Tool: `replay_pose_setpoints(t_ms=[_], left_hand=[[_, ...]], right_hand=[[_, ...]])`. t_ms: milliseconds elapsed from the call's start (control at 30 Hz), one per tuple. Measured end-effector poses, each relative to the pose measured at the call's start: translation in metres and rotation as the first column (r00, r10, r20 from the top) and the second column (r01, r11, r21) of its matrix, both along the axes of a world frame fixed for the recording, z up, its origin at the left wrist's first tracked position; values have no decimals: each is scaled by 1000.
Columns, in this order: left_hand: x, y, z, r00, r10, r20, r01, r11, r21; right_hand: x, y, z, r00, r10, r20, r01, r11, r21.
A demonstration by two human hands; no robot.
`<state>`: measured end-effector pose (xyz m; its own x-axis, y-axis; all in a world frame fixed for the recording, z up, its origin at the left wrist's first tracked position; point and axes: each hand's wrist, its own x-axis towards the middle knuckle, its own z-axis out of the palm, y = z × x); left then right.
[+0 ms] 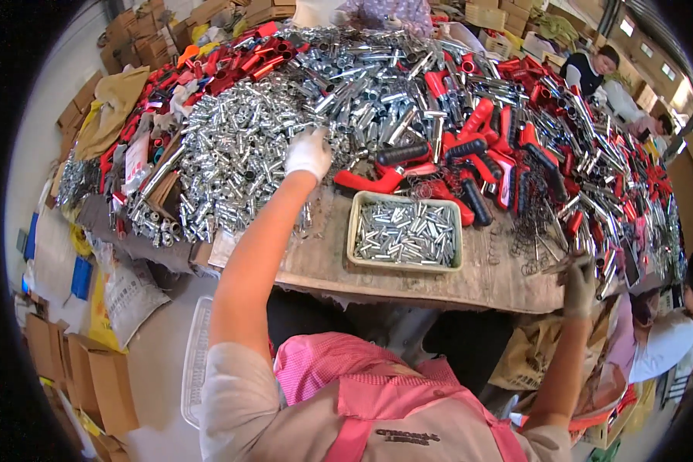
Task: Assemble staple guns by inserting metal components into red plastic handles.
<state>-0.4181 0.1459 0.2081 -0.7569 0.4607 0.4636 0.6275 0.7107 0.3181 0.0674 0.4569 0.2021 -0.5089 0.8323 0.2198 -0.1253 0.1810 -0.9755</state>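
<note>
My left hand (pixel 309 154), in a white glove, reaches to the far edge of a heap of small silvery metal fittings (pixel 231 154). Its fingertips are hidden among the metal parts, so I cannot tell their grip. By the table's front right edge, my right hand (pixel 579 285), also gloved, has its fingers closed; what they hold is too small to make out. Thin wire springs (pixel 533 231) lie beside it. Between my hands a pale plastic tray (pixel 352 235) holds many short metal pins (pixel 408 233). Red-and-black handles (pixel 477 165) are piled behind the tray.
Longer metal tubes (pixel 369 85) and red parts (pixel 246 65) heap across the back of the wooden table (pixel 323 269). Other people (pixel 593 65) sit around the far and right sides. Cardboard boxes (pixel 100 377), a white sack (pixel 131 292) and a white plastic crate (pixel 196 354) stand at lower left.
</note>
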Motion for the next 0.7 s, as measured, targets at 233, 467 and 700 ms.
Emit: replay_pose_setpoints(t_ms=[233, 467, 700], left_hand=[[-46, 107, -1, 998, -65, -23, 56, 959, -277], [-49, 169, 19, 958, 190, 213, -63, 868, -493], [-38, 131, 10, 970, -47, 238, 71, 993, -94]], right_hand=[[-52, -78, -56, 955, -132, -266, 103, 987, -122], [-39, -71, -69, 966, -113, -232, 73, 982, -176], [-55, -81, -47, 959, -147, -242, 134, 989, -71]])
